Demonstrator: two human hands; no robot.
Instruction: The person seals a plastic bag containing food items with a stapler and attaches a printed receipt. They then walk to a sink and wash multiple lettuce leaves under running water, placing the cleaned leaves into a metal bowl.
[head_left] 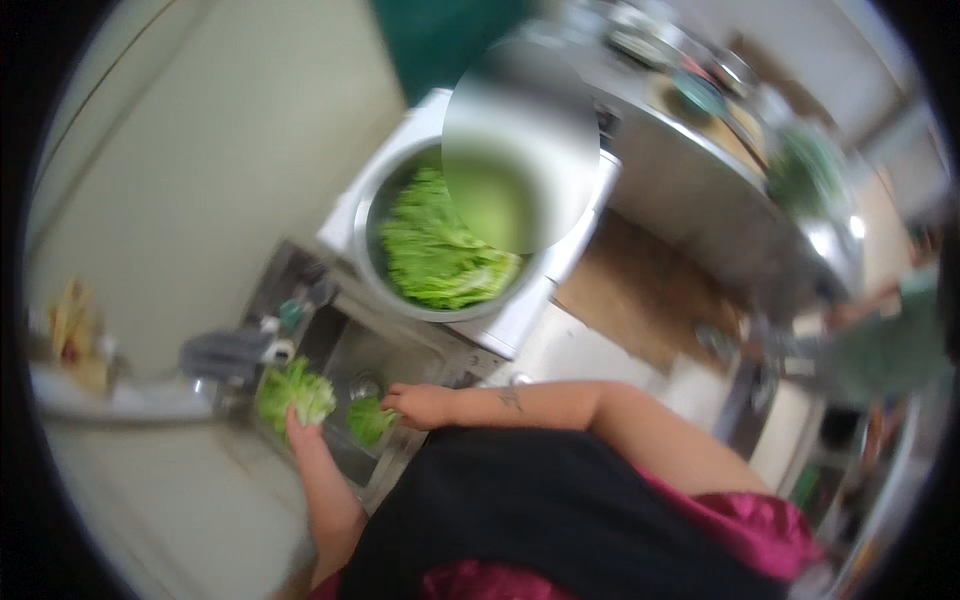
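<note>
My left hand (304, 428) grips a pale-green head of lettuce (290, 390) by its lower side, at the left of a metal sink. My right hand (422, 406) reaches over the sink (400, 350) with its fingers closed on the edge of a loose lettuce leaf (368, 421). That leaf hangs above the basin, apart from the head. Beyond the sink, a large metal basin (364, 262) holds a heap of green lettuce leaves (435, 250). Its upper right part is hidden by a blurred round patch.
The basin stands on a white cabinet (510, 335). A grey cloth (222, 353) lies left of the sink, near a faucet. A steel counter (660, 110) at the far right carries a green-handled pan (698, 92) and bagged greens (805, 170). Another person's green garment (885, 345) shows at right.
</note>
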